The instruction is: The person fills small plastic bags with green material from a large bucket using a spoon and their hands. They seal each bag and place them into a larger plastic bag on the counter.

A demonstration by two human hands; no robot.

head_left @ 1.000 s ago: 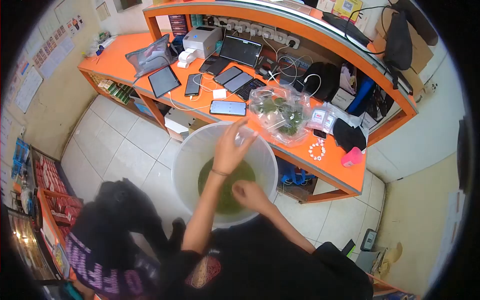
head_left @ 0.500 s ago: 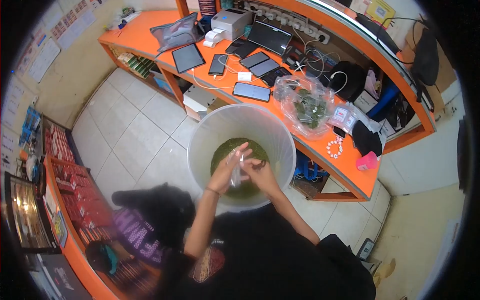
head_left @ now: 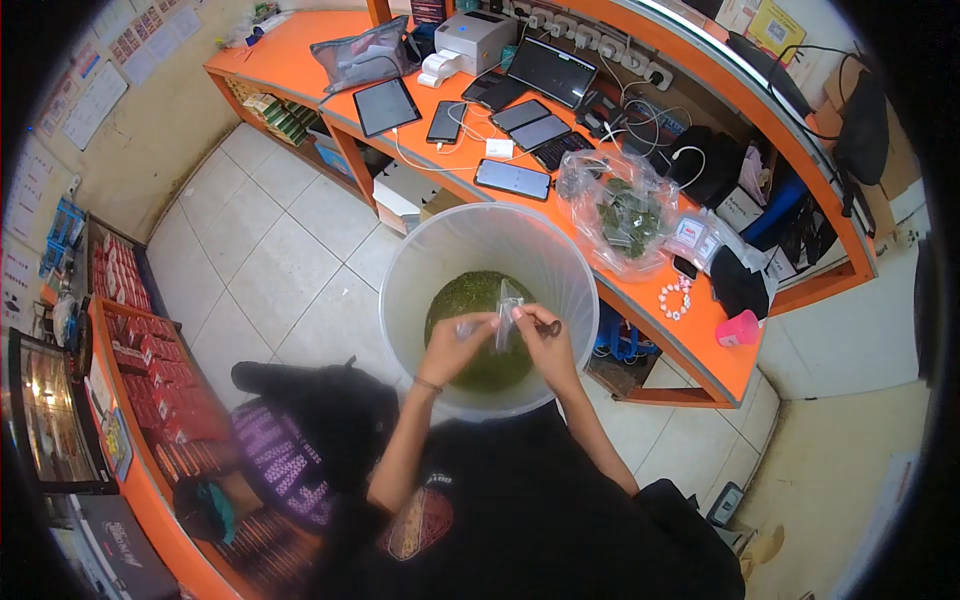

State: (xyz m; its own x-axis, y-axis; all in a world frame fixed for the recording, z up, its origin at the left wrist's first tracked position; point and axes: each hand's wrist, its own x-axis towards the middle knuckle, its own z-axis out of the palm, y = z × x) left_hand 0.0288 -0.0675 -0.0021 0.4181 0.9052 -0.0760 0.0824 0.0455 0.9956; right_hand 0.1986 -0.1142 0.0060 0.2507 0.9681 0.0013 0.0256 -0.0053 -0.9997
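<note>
A large translucent plastic tub [head_left: 420,270] stands in front of me with crushed dry green leaves [head_left: 465,295] at its bottom. Over the tub, my left hand [head_left: 455,350] pinches one side of a small clear plastic bag [head_left: 506,310]. My right hand [head_left: 547,352] pinches the other side near its upper end. A dark rounded piece, perhaps a spoon's end [head_left: 549,328], sticks out of my right hand; the rest is hidden by the fingers. The bag looks flat, and its contents cannot be made out.
An orange counter [head_left: 640,290] runs behind the tub, bearing several phones, a tablet [head_left: 387,107], a laptop [head_left: 550,72], a label printer [head_left: 475,42], a bag of green leaves [head_left: 628,215] and a pink cup [head_left: 737,329]. Dark clothing with purple lettering [head_left: 285,465] lies close at lower left.
My hands have drawn slightly apart, and the plastic bag now stands upright between them. Its upper end shows more clearly. The left fingers, spread before, are now pinched together.
</note>
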